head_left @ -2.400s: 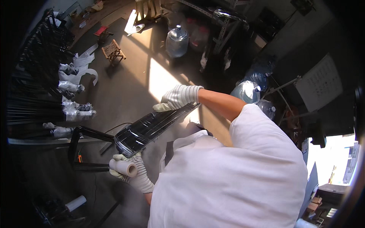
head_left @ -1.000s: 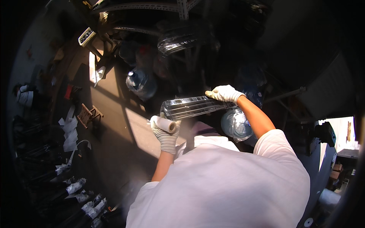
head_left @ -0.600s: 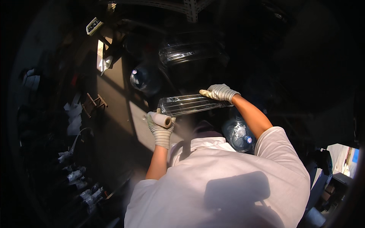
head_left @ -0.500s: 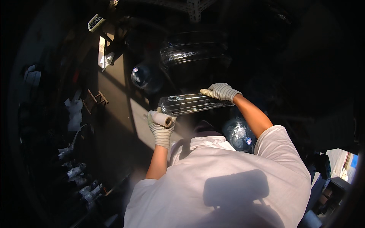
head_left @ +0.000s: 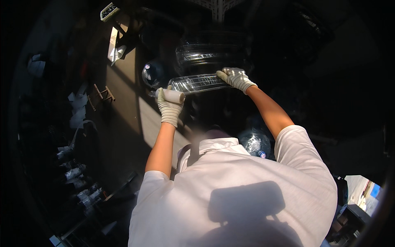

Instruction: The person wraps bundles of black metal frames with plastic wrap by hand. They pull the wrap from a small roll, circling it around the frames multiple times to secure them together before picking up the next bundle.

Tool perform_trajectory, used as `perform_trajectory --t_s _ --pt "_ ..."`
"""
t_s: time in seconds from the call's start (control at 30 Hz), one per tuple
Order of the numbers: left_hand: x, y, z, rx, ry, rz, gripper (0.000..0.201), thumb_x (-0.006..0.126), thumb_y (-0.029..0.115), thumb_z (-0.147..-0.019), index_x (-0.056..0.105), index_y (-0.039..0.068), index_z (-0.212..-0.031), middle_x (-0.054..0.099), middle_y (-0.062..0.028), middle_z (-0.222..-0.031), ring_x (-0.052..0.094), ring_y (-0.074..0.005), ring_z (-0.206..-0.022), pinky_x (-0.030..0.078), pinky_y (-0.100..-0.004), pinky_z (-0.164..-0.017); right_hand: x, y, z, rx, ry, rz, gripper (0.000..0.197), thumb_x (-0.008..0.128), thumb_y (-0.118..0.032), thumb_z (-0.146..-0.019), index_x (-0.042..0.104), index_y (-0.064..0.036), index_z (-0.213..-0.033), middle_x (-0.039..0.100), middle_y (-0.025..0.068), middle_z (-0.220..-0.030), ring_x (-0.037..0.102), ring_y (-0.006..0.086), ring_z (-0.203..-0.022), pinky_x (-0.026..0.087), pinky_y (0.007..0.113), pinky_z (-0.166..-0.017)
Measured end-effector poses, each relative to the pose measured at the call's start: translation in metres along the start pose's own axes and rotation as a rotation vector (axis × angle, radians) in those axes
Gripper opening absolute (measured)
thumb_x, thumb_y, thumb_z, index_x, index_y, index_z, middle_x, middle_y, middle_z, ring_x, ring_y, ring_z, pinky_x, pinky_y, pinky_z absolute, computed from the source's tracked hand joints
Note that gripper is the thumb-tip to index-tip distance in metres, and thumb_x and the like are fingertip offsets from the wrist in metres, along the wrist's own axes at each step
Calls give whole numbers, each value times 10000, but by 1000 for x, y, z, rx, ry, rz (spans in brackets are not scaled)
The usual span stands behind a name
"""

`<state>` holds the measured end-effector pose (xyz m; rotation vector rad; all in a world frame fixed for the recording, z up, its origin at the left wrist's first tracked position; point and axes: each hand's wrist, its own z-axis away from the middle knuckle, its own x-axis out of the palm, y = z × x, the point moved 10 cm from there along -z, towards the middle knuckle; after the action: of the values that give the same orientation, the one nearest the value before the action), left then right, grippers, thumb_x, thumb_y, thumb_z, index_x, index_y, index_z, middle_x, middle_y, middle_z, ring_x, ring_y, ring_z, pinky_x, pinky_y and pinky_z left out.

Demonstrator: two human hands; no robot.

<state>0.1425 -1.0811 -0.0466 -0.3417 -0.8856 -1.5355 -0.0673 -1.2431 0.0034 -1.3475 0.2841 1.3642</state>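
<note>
My left hand (head_left: 170,108), in a pale knitted glove, is closed round a short whitish roll (head_left: 173,96) with a hollow core. A long piece of clear, shiny plastic (head_left: 199,83) with lengthwise creases spans from beside the roll across to my right hand (head_left: 236,78). That hand, gloved alike, grips the plastic's right end, and its lower fingers are partly hidden. Whether the plastic comes off the roll I cannot tell. Beyond it, a larger clear, ridged plastic bundle (head_left: 201,55) lies in shadow.
A large clear bluish bottle (head_left: 153,74) stands left of the plastic; another bottle (head_left: 255,144) is close to my right upper arm. On the left are a small wooden stool (head_left: 104,93) and a white cloth or paper (head_left: 117,54). A metal frame (head_left: 218,9) stands at the back.
Both hands have moved farther away from my body, carrying the roll and the clear plastic toward the larger bundle. My arms are more stretched out. Both grips stay closed.
</note>
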Motion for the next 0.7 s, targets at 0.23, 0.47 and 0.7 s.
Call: perform_trajectory --t_s 0.23,0.47,0.7 --pt "6 -2 -4 -104 -139 116 467 704 333 -648 500 63 -971 443 -150 -1117 424 -343 -1048 363 -587 -878 -9 -4 -2 -31 239 213 402 375 -425 -871 556 -89 -999 591 55 -938 558 207 -901 464 359 -770" --pt "-3 -16 34 -154 -144 186 490 675 293 -693 452 22 -1035 418 -185 -1204 370 -349 -1158 323 -579 -934 -10 8 6 120 318 307 376 399 -372 -864 473 -134 -1146 546 34 -1072 530 203 -991 481 395 -735" --pt "6 -20 64 -149 -290 29 652 579 555 -712 494 -4 -1037 580 -86 -822 600 -234 -668 509 -427 -719 -8 -42 53 11 391 -298 282 556 -290 -799 609 -57 -950 616 85 -971 580 224 -899 450 304 -814"
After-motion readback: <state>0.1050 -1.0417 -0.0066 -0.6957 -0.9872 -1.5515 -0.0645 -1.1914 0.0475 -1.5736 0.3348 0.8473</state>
